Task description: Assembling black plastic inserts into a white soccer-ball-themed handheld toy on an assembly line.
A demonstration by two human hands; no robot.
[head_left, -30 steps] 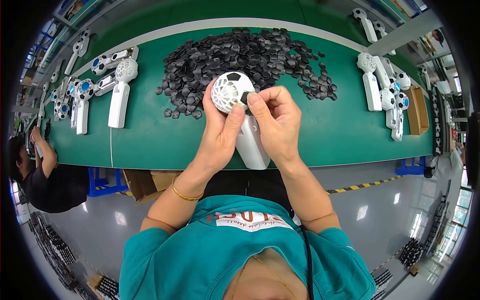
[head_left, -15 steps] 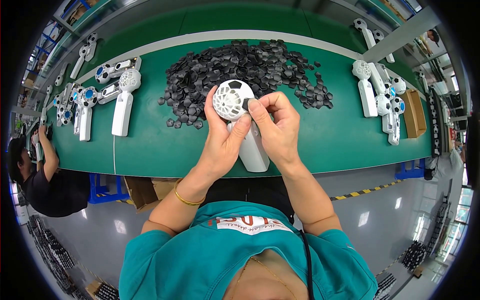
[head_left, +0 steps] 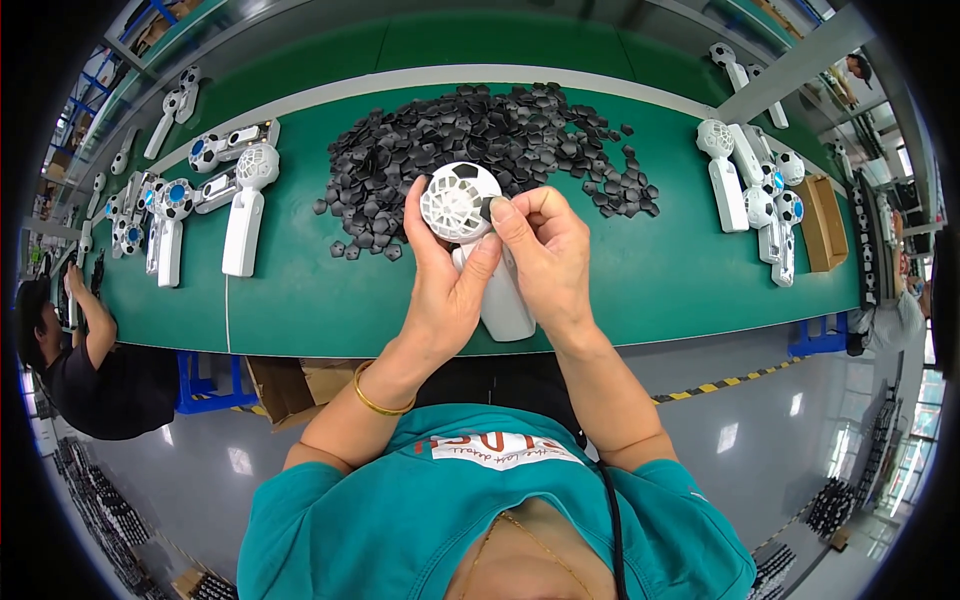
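Observation:
A white handheld fan with a soccer-ball-shaped head (head_left: 455, 212) is in front of me, its handle (head_left: 508, 305) slanting down toward the table's near edge. Around the left and lower side of the head, my left hand (head_left: 440, 285) is closed and steadies it. My right hand (head_left: 550, 255) is closed too, its thumb and fingers pressing a small black pentagon piece (head_left: 488, 209) against the right side of the head. Another black pentagon shows at the top of the ball. Just beyond lies a big heap of loose black pentagon pieces (head_left: 400, 150).
More white fans (head_left: 243, 225) lie in a group on the left of the green table (head_left: 330, 310), and others (head_left: 725, 185) on the right beside an open cardboard box (head_left: 823, 225). A co-worker in dark clothes (head_left: 95, 390) sits at far left. Another cardboard box (head_left: 285, 385) stands below the table edge.
The view has shifted slightly. Both hands keep their hold on the fan, and the black piece at its right side looks turned a little under my right thumb.

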